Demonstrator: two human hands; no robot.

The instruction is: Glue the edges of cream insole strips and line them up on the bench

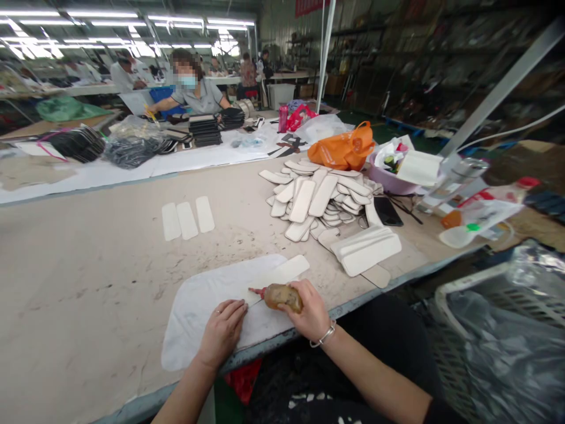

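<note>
My right hand [311, 309] is wrapped round a yellowish-brown squeeze bottle [282, 297], probably of glue, tipped so its red nozzle points left. Under the nozzle, a pale rounded strip [286, 270] lies on a white sheet [189, 318] near the table's front edge. My left hand [224, 330] rests on that sheet, fingers flat and close together, its fingertips just left of the nozzle and beside the strip's near end. Whether those fingertips touch the strip I cannot tell.
Three white strips [188, 219] lie side by side at left. A pile of strips [304, 200] and a neater stack [371, 250] are at right, near a phone [387, 211] and an orange bag [342, 148]. A crate [445, 294] stands below right. A masked co-worker [200, 97] sits across.
</note>
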